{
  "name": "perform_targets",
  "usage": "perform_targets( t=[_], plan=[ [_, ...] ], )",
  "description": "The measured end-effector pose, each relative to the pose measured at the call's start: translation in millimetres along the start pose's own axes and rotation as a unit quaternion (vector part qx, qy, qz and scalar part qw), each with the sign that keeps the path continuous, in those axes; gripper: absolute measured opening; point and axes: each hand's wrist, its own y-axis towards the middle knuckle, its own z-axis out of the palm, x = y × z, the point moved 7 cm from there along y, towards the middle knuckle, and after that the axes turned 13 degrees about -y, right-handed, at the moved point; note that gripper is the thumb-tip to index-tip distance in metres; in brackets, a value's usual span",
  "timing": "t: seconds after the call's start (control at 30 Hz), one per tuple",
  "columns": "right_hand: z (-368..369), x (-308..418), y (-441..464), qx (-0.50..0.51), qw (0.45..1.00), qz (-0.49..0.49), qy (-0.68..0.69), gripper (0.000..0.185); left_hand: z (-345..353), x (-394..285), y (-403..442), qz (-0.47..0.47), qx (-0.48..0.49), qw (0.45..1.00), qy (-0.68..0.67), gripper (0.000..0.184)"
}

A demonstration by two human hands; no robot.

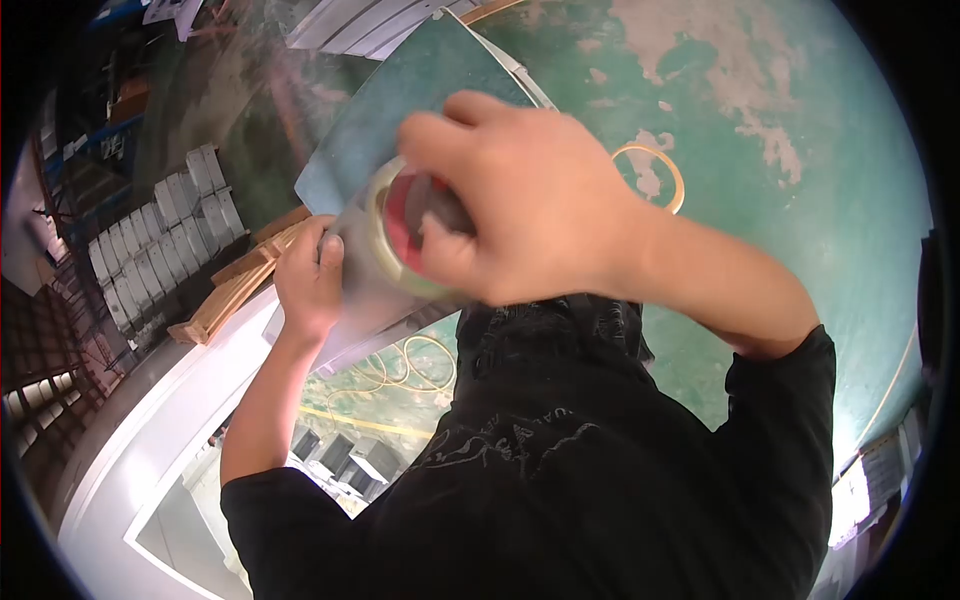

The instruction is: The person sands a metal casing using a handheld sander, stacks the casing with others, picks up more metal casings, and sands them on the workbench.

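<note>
My right hand (520, 195), slightly blurred, grips a roll of clear tape (385, 235) with a red inner core, its fingers hooked over the rim and into the core. Beneath the roll is a blurred grey panel-like surface (365, 285). At that surface's left edge rests my left hand (308, 270), its thumb raised and its fingers partly hidden. What the left hand holds, if anything, cannot be made out.
A blue-green sheet (410, 95) extends beyond my hands. Wooden strips (235, 285) and stacked grey blocks (165, 240) lie to the left. Yellow hose coils (430, 365) are on the green floor, and another yellow loop (678, 180) lies at right.
</note>
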Motion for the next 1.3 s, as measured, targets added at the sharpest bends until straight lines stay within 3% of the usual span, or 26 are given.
perform_targets(
  t=[0.1, 0.23, 0.33, 0.43, 0.57, 0.7, 0.83, 0.97, 1.1, 1.23, 1.3],
  plan=[
    [-2.7, 22.2, -6.5, 0.037, 0.998, -0.021, -0.036, 0.026, 0.6, 2.3, 2.2, -0.006, 0.001, 1.000, -0.004, 0.057],
    [0.8, -4.8, -5.3, 0.043, 0.999, 0.016, -0.028, 0.027, -1.7, 0.7, 2.8, -0.002, 0.007, 1.000, -0.005, 0.056],
    [24.3, -60.0, -7.1, 0.047, 0.987, 0.105, 0.115, 0.031, -0.7, -0.8, 3.2, 0.012, 0.015, 1.000, 0.004, 0.054],
    [44.3, -78.7, -14.0, 0.074, 0.962, 0.111, 0.239, 0.030, -0.1, -1.3, 4.8, 0.015, 0.016, 1.000, -0.001, 0.053],
    [47.0, -90.3, -11.7, 0.050, 0.971, 0.121, 0.202, 0.031, 3.3, -8.8, 7.0, -0.009, 0.036, 0.999, -0.017, 0.052],
    [32.6, -64.4, -9.1, 0.001, 0.980, 0.051, 0.195, 0.030, 0.7, -5.9, 6.7, 0.006, 0.020, 1.000, -0.002, 0.048],
    [30.2, -66.1, -6.3, 0.018, 0.979, 0.089, 0.184, 0.029, 2.8, -2.8, 4.3, -0.012, 0.025, 1.000, -0.006, 0.045],
    [16.3, -40.1, -9.1, -0.046, 0.986, 0.005, 0.159, 0.030, -0.6, -3.9, 4.5, -0.008, 0.024, 1.000, 0.011, 0.043],
    [25.8, -61.9, -9.5, 0.013, 0.981, 0.093, 0.172, 0.029, 1.3, -3.8, 3.1, 0.011, 0.018, 1.000, 0.015, 0.042],
    [16.6, -49.1, -20.6, -0.010, 0.982, 0.066, 0.175, 0.029, 1.0, -3.4, 8.0, 0.029, 0.009, 1.000, 0.008, 0.043],
    [22.7, -56.6, -22.5, 0.001, 0.978, 0.105, 0.178, 0.030, 4.2, -3.0, 2.7, 0.014, 0.021, 1.000, 0.000, 0.044]
  ],
)
